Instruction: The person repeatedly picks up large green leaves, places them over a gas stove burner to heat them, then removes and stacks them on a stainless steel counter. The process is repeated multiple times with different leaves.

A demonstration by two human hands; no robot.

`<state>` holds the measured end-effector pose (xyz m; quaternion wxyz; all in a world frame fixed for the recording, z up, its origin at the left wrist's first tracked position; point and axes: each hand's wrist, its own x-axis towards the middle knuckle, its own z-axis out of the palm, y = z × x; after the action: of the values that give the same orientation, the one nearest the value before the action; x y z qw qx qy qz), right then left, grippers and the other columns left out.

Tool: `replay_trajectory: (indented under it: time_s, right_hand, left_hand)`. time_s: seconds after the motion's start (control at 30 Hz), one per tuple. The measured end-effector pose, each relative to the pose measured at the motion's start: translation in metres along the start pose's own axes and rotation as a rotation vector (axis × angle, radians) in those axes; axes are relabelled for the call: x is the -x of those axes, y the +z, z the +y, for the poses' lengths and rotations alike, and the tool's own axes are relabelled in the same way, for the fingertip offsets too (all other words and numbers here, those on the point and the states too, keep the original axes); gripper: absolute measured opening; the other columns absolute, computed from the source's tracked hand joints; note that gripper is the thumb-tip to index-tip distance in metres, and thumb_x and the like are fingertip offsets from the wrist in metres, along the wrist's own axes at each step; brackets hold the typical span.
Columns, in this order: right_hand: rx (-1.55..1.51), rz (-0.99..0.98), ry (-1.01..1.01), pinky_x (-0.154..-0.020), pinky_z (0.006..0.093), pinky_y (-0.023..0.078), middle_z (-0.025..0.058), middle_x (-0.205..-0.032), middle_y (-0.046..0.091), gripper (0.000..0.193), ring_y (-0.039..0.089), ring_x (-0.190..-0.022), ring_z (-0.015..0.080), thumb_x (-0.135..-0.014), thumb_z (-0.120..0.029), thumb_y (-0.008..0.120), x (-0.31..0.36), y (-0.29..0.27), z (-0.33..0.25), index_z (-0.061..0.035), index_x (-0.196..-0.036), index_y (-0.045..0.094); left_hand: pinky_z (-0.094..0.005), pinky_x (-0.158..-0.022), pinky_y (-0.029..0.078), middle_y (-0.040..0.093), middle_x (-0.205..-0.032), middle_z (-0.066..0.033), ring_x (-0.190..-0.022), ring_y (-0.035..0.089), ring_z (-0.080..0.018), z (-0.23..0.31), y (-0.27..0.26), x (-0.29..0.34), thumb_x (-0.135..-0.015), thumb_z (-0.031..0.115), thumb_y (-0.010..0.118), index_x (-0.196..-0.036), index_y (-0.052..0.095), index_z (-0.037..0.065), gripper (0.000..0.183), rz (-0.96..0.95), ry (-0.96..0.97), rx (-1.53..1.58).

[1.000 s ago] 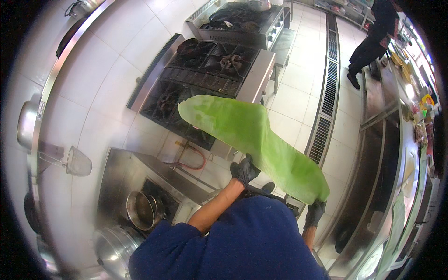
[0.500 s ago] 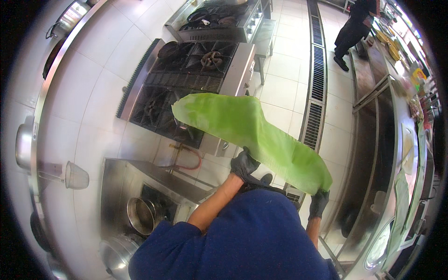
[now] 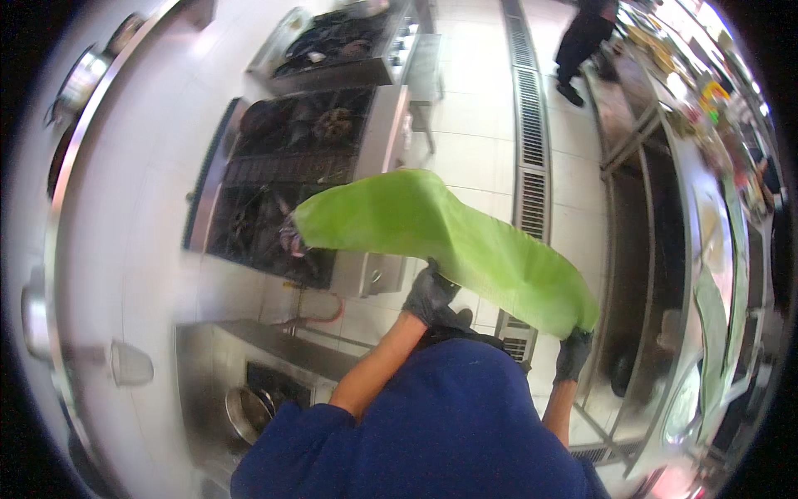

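Note:
A long, broad piece of green banana leaf [image 3: 453, 237] stretches in front of me, with a raised fold near its middle. My left hand [image 3: 431, 297], in a black glove, grips its near edge around the middle. At the leaf's right end, my right hand [image 3: 573, 355], gloved in black too, is closed on the corner. The leaf's far left end hangs free beside the black stove top [image 3: 274, 224]. Part of each hand's fingers is hidden by the leaf.
A second stove [image 3: 332, 41] stands farther off. A metal sink unit with a pot [image 3: 248, 413] is at lower left. Along the right runs a steel counter [image 3: 665, 249] bearing more leaf strips [image 3: 711, 333]. A person in dark clothes [image 3: 582, 41] stands far right. A drain grate [image 3: 532, 141] crosses the floor.
My view has turned, so the stoves and counter sit farther left in the picture. Both hands still hold the leaf, which lies slightly flatter at its left end.

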<state>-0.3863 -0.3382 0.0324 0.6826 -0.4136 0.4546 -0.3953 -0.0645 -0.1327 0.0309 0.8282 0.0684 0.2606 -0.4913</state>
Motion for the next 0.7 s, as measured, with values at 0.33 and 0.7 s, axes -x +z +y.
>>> replay_trajectory:
  time_s: [0.33,0.7]
  right_hand:
    - [0.004,0.329,-0.252,-0.072,0.0247,0.051,0.0025,-0.111,0.063,0.036,0.060,-0.090,0.0122,-0.091,0.002,0.057,-0.035,-0.016,-0.074,-0.0063,-0.126,0.058]
    - [0.083,0.736,-0.368,-0.063,0.0229,0.053,0.0000,-0.107,0.066,0.034,0.063,-0.082,0.0078,-0.092,-0.002,0.060,-0.084,0.000,-0.126,-0.0110,-0.125,0.059]
  left_hand:
    - [-0.0458,-0.096,0.050,0.062,-0.127,-0.0122,-0.111,0.061,-0.0287,0.002,0.072,-0.103,-0.092,0.038,0.058,-0.130,0.055,0.006,0.050,-0.158,-0.082,-0.219]
    - [-0.0506,-0.109,0.036,0.053,-0.139,-0.0157,-0.127,0.050,-0.0324,-0.014,0.154,-0.292,-0.089,0.041,0.052,-0.138,0.051,0.006,0.060,-0.208,-0.308,-0.362]
